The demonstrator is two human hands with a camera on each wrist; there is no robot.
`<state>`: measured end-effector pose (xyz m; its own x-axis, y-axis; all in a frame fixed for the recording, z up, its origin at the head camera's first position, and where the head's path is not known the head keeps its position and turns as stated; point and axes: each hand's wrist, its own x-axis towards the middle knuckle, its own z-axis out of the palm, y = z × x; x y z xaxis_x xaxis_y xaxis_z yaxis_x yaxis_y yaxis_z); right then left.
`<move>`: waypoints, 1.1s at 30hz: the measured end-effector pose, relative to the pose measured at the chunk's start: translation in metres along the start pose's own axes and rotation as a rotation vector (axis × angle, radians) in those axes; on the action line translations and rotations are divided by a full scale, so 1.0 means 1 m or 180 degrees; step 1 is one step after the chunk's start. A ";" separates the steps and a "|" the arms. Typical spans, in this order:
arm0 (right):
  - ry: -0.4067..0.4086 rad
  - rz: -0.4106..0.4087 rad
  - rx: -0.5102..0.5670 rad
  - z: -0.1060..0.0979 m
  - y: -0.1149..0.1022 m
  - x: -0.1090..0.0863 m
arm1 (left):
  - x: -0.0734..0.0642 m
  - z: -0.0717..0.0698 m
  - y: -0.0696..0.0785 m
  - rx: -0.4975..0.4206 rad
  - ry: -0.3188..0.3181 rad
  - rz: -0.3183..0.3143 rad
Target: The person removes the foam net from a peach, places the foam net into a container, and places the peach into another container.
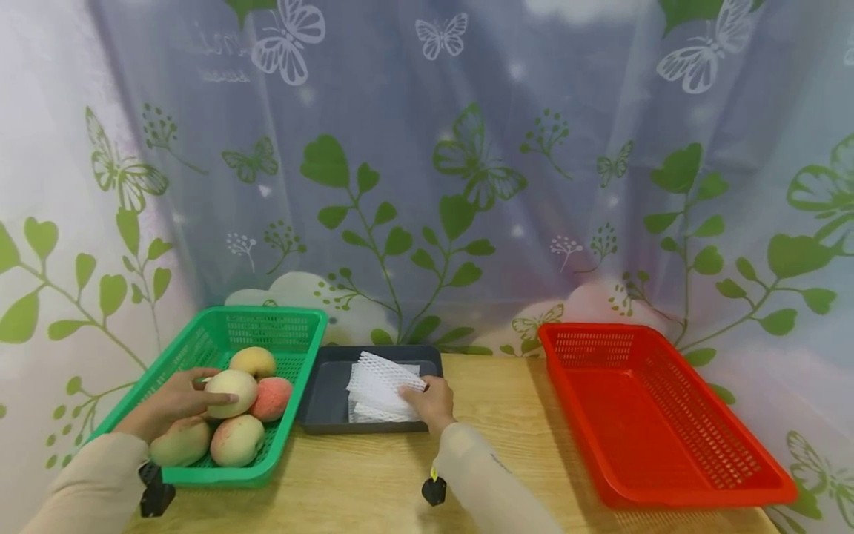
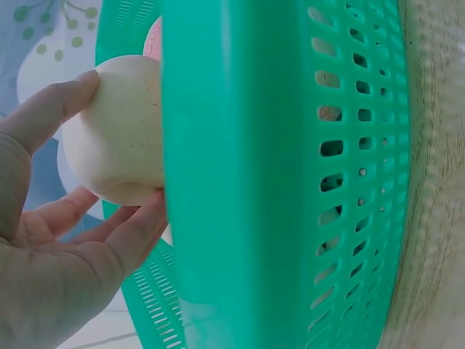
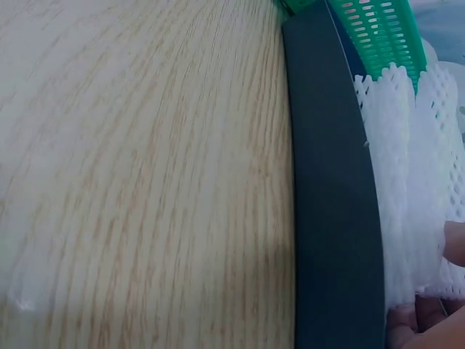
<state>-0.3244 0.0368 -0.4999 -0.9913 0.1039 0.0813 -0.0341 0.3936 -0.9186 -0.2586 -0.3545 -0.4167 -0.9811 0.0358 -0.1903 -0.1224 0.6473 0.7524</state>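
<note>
My left hand grips a pale yellow peach above the other fruit in the green basket; the left wrist view shows thumb and fingers on opposite sides of it. Around it lie a yellow peach, a red one and two pinkish-yellow ones, the nearer peach at the basket's front. With the right hand I pinch the end of a white foam net sleeve, tilted up over more sleeves in the dark grey tray. The right wrist view catches only fingertips at the netting.
A red plastic basket with perforated walls stands at the right on the wooden table. The grey tray sits close against the green basket's right side. Behind everything hangs a printed curtain with butterflies and leaves.
</note>
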 end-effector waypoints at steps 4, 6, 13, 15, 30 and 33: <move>0.0003 0.0003 -0.0030 -0.003 -0.002 -0.001 | 0.000 0.001 0.000 -0.0039 -0.0020 -0.0002; -0.0025 -0.0002 -0.0018 -0.005 -0.004 0.000 | -0.001 0.001 0.000 -0.0025 -0.0015 0.0012; -0.0287 -0.0012 0.0113 -0.013 -0.008 0.001 | 0.000 0.001 -0.002 -0.0028 -0.0001 0.0031; -0.0338 -0.0011 0.0179 -0.015 -0.009 0.001 | 0.000 0.001 -0.003 -0.0033 0.0011 0.0036; -0.0571 -0.0204 0.0135 -0.030 -0.017 0.003 | -0.004 -0.001 -0.002 0.0044 0.0010 0.0100; -0.0689 -0.0283 0.0109 -0.036 -0.019 0.004 | -0.006 -0.002 0.001 0.0088 0.0032 0.0128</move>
<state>-0.3233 0.0623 -0.4679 -0.9882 -0.1295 0.0813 -0.1233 0.3610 -0.9244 -0.2533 -0.3558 -0.4138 -0.9866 0.0546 -0.1539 -0.0788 0.6662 0.7416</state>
